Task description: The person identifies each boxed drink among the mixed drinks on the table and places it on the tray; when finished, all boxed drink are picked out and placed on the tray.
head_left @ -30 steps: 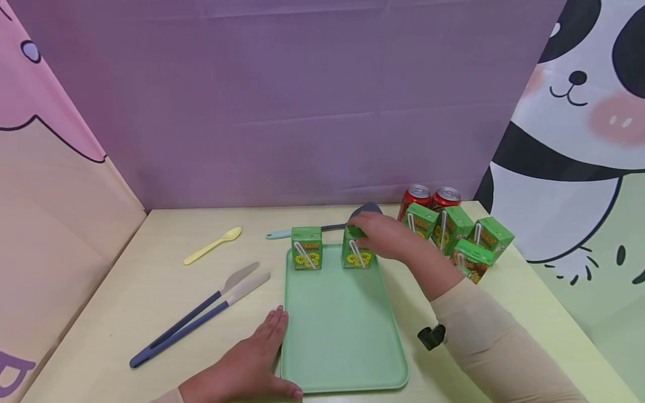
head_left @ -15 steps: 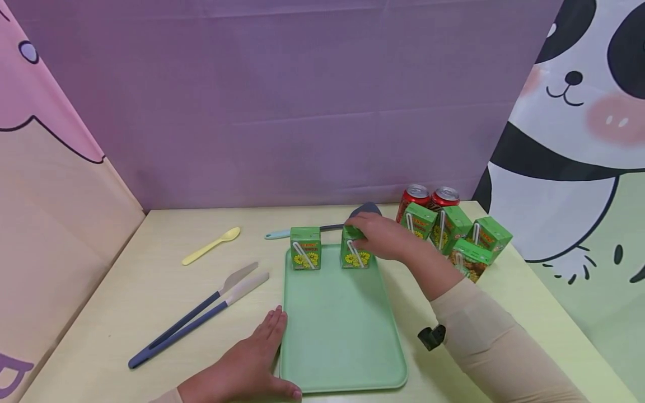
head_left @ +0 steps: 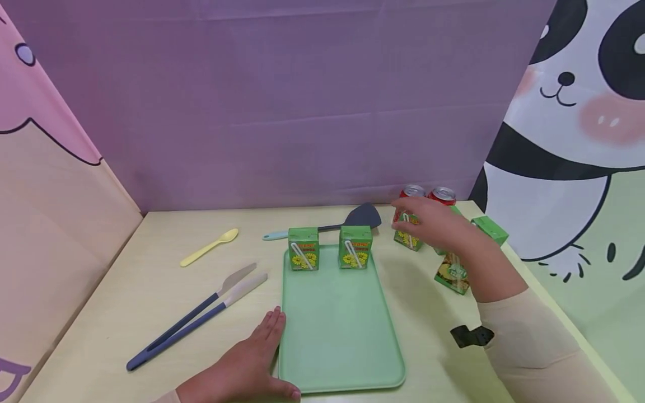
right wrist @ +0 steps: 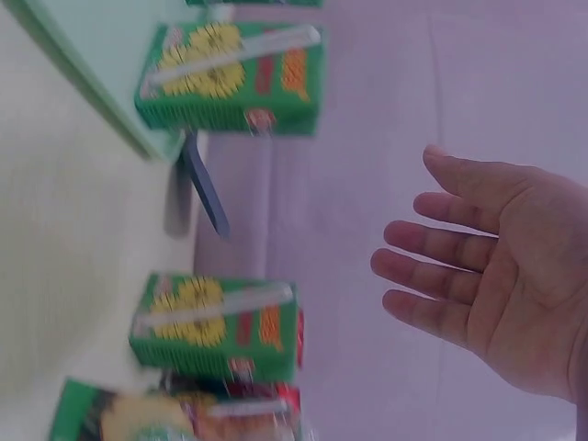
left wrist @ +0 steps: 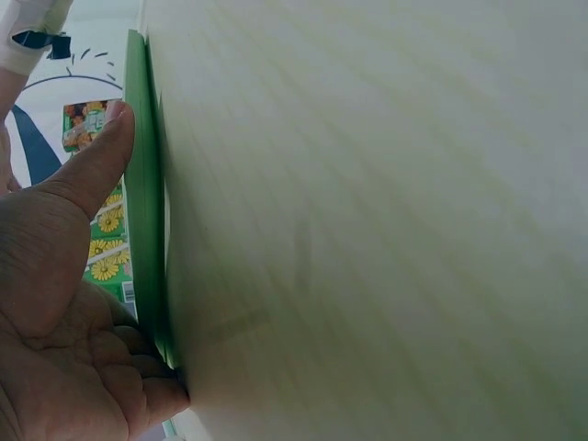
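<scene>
A pale green tray [head_left: 340, 324] lies on the table, with two green drink cartons standing at its far end, the left carton [head_left: 304, 249] and the right carton [head_left: 355, 247]. My left hand [head_left: 244, 364] rests at the tray's left edge, fingers straight and thumb at the near corner. My right hand [head_left: 438, 224] is over the carton group at the right, in front of a flower-printed carton [head_left: 408, 239] and partly hiding several others. The right wrist view shows that hand [right wrist: 524, 271] with spread, relaxed fingers and nothing in it, apart from the carton [right wrist: 216, 326].
Two red cans [head_left: 443, 195] stand behind the right-hand cartons. A dark spatula [head_left: 364, 216] lies behind the tray. Left of it are a yellow spoon [head_left: 210, 247] and blue-handled tongs [head_left: 188, 326]. A purple backdrop [head_left: 302, 112] rises at the table's far edge.
My right hand has let go of the right carton on the tray and moved right to the carton group. That carton stays standing. My left hand keeps its place by the tray.
</scene>
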`<state>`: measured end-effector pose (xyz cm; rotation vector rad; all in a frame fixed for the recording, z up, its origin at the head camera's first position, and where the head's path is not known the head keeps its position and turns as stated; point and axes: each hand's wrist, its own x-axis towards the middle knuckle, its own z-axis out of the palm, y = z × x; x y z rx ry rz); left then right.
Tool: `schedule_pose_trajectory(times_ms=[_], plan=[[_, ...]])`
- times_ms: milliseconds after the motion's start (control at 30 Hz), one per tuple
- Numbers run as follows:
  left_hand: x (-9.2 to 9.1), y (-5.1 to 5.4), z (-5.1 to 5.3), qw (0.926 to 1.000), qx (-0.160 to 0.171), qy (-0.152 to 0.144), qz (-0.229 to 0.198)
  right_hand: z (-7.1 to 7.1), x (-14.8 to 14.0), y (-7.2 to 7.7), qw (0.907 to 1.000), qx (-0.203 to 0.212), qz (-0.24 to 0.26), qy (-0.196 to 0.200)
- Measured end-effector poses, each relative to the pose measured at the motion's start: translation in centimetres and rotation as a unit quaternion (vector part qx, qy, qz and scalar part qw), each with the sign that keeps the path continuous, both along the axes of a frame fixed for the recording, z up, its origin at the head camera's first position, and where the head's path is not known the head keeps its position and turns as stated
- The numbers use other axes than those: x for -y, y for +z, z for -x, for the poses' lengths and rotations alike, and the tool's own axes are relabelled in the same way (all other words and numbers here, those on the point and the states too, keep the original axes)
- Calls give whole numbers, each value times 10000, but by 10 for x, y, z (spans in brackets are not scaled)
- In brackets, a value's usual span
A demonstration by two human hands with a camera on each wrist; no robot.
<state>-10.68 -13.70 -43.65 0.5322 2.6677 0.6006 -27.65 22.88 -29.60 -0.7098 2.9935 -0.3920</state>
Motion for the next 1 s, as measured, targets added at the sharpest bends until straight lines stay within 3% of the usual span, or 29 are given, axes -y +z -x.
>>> schedule_pose_trajectory(times_ms=[133, 333, 533, 733, 1000], plan=[[0, 0, 1, 10000, -9, 1, -8, -10, -25, 6, 9994, 19, -16, -341], [2, -2, 0, 10000, 13, 4, -55, -19, -56, 3, 9975, 60, 50, -698], [4, -2, -2, 9999, -93, 6, -40, -23, -79, -14, 9958, 264, 44, -875], [1, -2, 0, 9999, -1, -56, -131, -29, -98, -33, 9951, 338, -75, -923], [2, -3, 1, 10000, 38, -66, -62, -27, -107, -49, 9917, 621, -121, -1121]])
